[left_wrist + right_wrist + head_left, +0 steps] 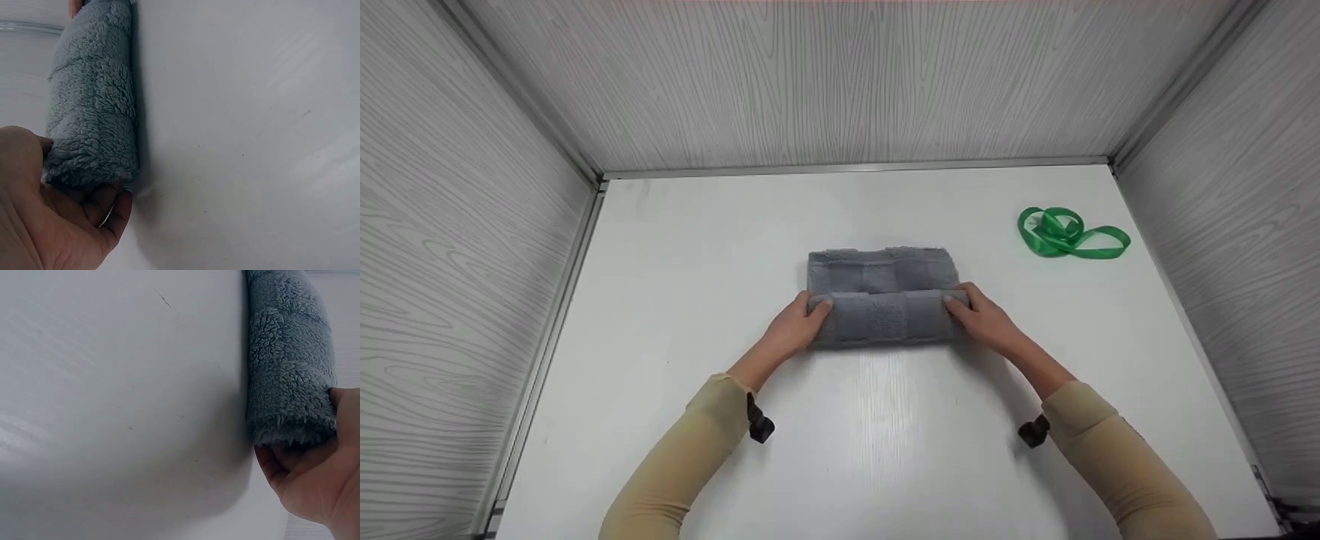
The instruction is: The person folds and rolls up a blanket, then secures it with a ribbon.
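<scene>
From where I stand, the white table fills the floor of a booth, with pale grey wood-grain panels rising at the back, left and right. A metal strip runs along the table's far edge. The glossy surface catches soft patches of light, and close up it bears small dark scratches. Around its middle lies a fleecy grey cloth, its near part rolled over, the far part flat. The person's left hand grips one end of the roll, thumb on top; the right hand grips the other likewise. Well apart, toward the far right corner, lies a looped green ribbon.
</scene>
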### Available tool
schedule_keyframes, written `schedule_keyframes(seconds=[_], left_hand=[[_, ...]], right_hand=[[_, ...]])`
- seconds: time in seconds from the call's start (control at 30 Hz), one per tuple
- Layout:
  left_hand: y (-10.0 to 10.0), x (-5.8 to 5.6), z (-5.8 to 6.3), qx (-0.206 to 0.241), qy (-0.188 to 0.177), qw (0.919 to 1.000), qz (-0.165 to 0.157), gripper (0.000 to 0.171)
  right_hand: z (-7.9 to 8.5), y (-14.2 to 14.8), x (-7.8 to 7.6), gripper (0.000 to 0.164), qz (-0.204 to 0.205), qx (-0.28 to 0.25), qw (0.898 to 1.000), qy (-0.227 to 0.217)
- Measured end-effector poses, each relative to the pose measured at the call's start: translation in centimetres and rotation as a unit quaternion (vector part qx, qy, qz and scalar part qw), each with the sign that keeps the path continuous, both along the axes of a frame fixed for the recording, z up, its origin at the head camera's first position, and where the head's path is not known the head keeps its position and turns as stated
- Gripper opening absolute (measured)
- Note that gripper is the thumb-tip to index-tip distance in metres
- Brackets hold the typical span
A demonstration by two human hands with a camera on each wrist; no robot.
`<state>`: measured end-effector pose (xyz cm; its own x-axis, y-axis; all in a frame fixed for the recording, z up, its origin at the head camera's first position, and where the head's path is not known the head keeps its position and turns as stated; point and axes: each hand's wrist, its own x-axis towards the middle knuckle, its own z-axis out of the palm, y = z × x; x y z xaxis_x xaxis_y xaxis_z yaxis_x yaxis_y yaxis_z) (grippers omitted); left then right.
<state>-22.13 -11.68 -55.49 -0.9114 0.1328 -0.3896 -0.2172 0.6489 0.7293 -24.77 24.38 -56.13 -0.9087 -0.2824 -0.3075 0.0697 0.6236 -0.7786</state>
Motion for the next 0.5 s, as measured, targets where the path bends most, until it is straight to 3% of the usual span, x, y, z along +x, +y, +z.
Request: schedule_keyframes(seconds=[0.13,0.3,0.5], left_hand=[[0.1,0.3,0.4,0.014,-0.005,0.9999,-0.006,0.076],[0.3,0.4,0.4,0.033,0.008,0.9993,-0.014,0.063],[0.4,0.1,-0.6,0.005,0.017,0.9995,-0.027,0.052]], right_hand=[[0.2,0.2,0.4,0.061,0.011,-0.041,0.999,-0.004],[0.1,0.2,0.8,0.053,0.01,-0.079,0.997,0.008],[0.0,0.0,0.8,0.053,-0.012,-0.038,0.999,0.021]])
